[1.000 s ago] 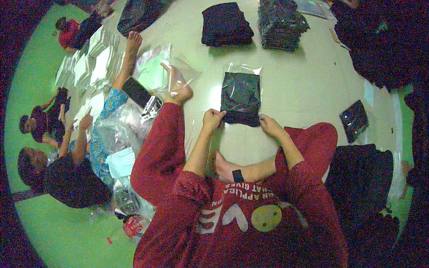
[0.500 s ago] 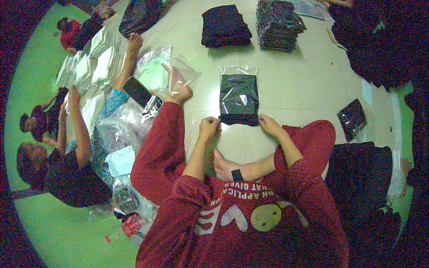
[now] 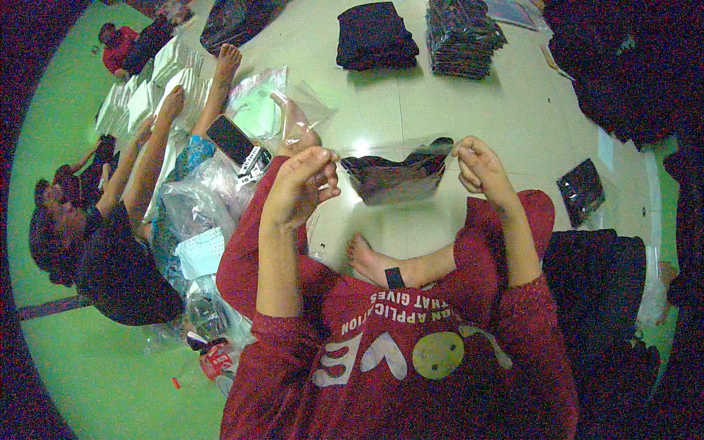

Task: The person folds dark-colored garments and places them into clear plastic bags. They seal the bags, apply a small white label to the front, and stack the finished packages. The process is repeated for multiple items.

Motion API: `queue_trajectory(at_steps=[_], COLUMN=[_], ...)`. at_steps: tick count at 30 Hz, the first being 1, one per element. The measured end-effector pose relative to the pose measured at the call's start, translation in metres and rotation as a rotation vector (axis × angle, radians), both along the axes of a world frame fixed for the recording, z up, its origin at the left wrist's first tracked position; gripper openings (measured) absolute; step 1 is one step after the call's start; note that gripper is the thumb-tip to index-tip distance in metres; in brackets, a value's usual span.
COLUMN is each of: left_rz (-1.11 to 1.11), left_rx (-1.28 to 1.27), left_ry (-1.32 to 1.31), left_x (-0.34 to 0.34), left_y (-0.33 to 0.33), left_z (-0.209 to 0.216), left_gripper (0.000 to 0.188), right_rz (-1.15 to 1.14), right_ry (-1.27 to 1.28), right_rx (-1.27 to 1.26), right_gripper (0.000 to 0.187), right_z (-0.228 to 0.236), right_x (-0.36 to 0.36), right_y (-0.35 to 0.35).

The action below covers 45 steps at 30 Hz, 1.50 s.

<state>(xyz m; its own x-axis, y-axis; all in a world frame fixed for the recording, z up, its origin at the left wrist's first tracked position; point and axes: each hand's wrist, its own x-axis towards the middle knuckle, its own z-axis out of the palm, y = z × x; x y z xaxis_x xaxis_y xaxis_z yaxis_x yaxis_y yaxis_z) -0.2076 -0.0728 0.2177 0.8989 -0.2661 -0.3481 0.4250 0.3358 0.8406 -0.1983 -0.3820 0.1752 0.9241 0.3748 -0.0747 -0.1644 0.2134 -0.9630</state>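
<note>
Between my two hands hangs a clear plastic bag with a folded black garment (image 3: 400,174) inside, lifted off the floor and tilted. My left hand (image 3: 302,183) pinches one corner of the bag, its fingers curled. At the opposite corner my right hand (image 3: 480,169) is closed on the film in the same way. The clear film stretches across the top between both hands, and dark cloth sags below it.
Ahead on the tiled floor stand a pile of folded black garments (image 3: 376,37) and a stack of bagged garments (image 3: 462,40). One bagged garment (image 3: 580,192) lies to the right, near black cloth (image 3: 598,279). At left are a phone (image 3: 232,139), loose plastic bags (image 3: 194,205) and a seated co-worker (image 3: 117,271).
Both hands have risen, lifting the bagged garment off the floor and tipping it. The co-worker at left has shifted their arms.
</note>
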Motion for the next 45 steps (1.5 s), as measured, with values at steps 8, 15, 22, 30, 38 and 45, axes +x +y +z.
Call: queue_trajectory(at_steps=[8, 15, 22, 30, 38, 45], left_rz=[0.117, -0.118, 0.060, -0.050, 0.103, -0.154], left_rx=[-0.004, 0.433, 1.329, 1.560, 1.576, 1.602], left_ry=[-0.010, 0.009, -0.790, -1.002, -0.875, -0.874], left_x=[0.045, 0.020, 0.075, 0.143, 0.118, 0.088], left_y=[-0.022, 0.002, -0.070, -0.136, -0.144, -0.143], left_z=[-0.003, -0.075, -0.156, -0.212, -0.190, -0.208], left_gripper=[0.017, 0.021, 0.057, 0.072, 0.068, 0.071], right_rz=[-0.203, -0.199, 0.060, -0.001, 0.062, 0.064], right_ry=[0.007, -0.215, -0.109, 0.075, 0.057, 0.122], right_rx=[-0.091, -0.559, -1.071, -1.029, -0.920, -0.927], right_gripper=[0.019, 0.024, 0.026, 0.027, 0.025, 0.027], right_z=[0.003, -0.105, -0.189, -0.183, -0.180, -0.183], right_x=[0.038, 0.025, 0.009, 0.006, 0.016, 0.013], right_y=[0.007, 0.009, 0.012, 0.006, 0.005, 0.008])
